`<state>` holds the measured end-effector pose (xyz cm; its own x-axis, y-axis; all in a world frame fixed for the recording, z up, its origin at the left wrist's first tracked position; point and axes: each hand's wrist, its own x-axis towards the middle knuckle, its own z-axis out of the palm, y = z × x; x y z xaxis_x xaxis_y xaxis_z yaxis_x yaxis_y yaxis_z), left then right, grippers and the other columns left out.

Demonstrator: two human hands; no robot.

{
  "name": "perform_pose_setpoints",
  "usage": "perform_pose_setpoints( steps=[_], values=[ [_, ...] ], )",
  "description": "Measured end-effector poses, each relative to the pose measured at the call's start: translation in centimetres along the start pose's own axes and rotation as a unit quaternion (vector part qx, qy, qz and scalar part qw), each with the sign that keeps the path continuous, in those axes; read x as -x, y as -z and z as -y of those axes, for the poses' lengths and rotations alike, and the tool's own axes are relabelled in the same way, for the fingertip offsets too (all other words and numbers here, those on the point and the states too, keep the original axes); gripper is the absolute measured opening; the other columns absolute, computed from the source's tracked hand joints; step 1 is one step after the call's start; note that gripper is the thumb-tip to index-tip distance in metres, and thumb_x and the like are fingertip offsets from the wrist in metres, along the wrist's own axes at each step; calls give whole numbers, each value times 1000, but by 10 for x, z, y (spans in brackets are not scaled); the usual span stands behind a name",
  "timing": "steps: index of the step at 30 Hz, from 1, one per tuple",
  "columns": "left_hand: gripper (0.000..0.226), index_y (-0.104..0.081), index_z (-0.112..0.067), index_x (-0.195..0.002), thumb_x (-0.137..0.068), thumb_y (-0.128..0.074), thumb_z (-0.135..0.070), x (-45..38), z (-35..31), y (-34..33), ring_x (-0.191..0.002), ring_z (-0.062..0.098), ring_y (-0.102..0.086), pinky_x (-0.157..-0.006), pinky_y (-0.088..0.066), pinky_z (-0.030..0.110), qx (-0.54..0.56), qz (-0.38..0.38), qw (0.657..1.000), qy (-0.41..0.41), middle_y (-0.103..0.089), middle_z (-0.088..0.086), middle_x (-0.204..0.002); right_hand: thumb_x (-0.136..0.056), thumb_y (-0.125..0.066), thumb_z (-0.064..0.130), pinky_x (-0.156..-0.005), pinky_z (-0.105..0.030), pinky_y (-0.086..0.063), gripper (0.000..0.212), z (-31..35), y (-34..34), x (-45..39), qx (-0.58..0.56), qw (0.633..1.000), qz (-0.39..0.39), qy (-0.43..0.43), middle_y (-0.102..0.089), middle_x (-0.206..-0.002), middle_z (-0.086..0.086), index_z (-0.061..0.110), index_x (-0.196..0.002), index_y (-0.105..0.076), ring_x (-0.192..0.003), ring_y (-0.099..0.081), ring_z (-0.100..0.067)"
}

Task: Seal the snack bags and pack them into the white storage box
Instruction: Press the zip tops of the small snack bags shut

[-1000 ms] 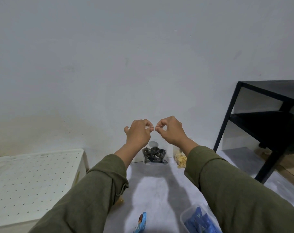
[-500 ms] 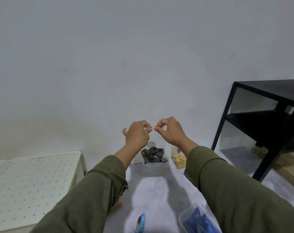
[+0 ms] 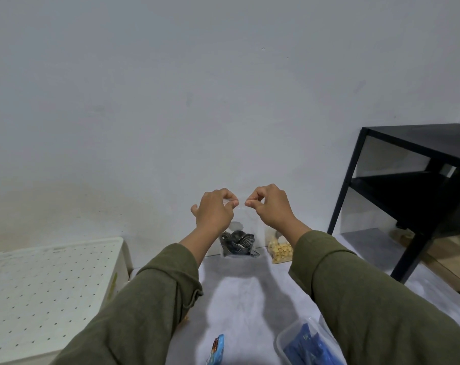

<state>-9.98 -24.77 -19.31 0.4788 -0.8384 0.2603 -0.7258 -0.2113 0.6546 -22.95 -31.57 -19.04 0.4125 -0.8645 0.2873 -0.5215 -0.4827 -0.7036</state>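
A clear zip bag of dark cookies [image 3: 238,245] stands upright against the wall. My left hand [image 3: 215,210] and my right hand [image 3: 269,205] each pinch its top edge, a small gap between the fingertips. A second clear bag with yellow snacks [image 3: 278,250] stands just right of it, partly behind my right forearm. The white storage box [image 3: 47,291] sits at the left with its perforated lid on.
A black metal side table [image 3: 413,191] stands at the right. A clear tub of blue packets [image 3: 306,345] and a blue wrapped snack [image 3: 217,349] lie near the bottom edge on the grey mat [image 3: 239,293].
My pinching fingertips have slid apart along the bag's top edge; they were touching before. The view has shifted slightly to the right.
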Motion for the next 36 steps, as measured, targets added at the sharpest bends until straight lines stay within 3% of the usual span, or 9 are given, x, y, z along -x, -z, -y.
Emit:
perform_pose_setpoints(
  steps=[4, 8, 12, 19, 28, 32, 36],
  values=[
    [12, -59, -21, -85, -93, -53, -14, -3, 6, -1, -95, 18, -57, -73, -39, 28, 74, 20, 997, -9, -65, -2, -96, -86, -65, 16, -77, -24, -41, 6, 4, 4, 6, -35, 999, 5, 24, -68, -89, -2, 12, -84, -69, -86, -56, -12],
    [13, -64, -17, -87, -92, -53, -11, -4, 6, 1, -88, 19, -60, -71, -44, 26, 113, 16, 993, -1, -67, 3, -92, -87, -60, 10, -72, -17, -42, 16, 10, 6, 7, -76, 995, 27, 50, -61, -79, 2, 21, -97, -66, -82, -56, -13],
    [16, -63, -14, -90, -92, -50, -6, -5, 8, 1, -81, 19, -57, -61, -42, 18, 126, 17, 992, -4, -64, 3, -85, -90, -56, 7, -67, -15, -40, 22, 12, 8, 3, -37, 998, 43, 38, -67, -87, -7, 20, -103, -68, -84, -57, -14],
    [8, -65, -13, -87, -90, -58, -10, -8, 10, 4, -81, 15, -57, -66, -37, 15, 125, 7, 992, -27, -67, 2, -85, -91, -58, 21, -80, -27, -40, 17, 11, 1, -3, 22, 997, 46, 55, -69, -98, -6, 15, -97, -73, -92, -56, -16],
    [8, -64, -17, -83, -89, -60, -14, -11, 11, 7, -85, 12, -58, -65, -36, 10, 144, 10, 989, -16, -67, -2, -88, -89, -60, 18, -85, -29, -42, 12, 18, -2, -7, 43, 997, 33, 55, -66, -98, -6, 11, -88, -70, -98, -56, -19],
    [9, -66, -18, -83, -84, -69, -26, -10, 10, 11, -76, -3, -56, -60, -38, 2, 159, 21, 987, -12, -64, -11, -80, -87, -62, 17, -80, -27, -43, 10, 16, -1, -8, 26, 998, 31, 38, -66, -91, -4, 10, -83, -68, -91, -57, -17],
    [8, -67, -16, -85, -84, -69, -24, -11, 11, 10, -76, 0, -57, -63, -37, 5, 161, 20, 987, -3, -64, -10, -80, -83, -66, 15, -71, -20, -39, 7, 18, -1, -6, 7, 999, 35, 33, -63, -80, 1, 10, -79, -67, -81, -56, -13]
  ],
)
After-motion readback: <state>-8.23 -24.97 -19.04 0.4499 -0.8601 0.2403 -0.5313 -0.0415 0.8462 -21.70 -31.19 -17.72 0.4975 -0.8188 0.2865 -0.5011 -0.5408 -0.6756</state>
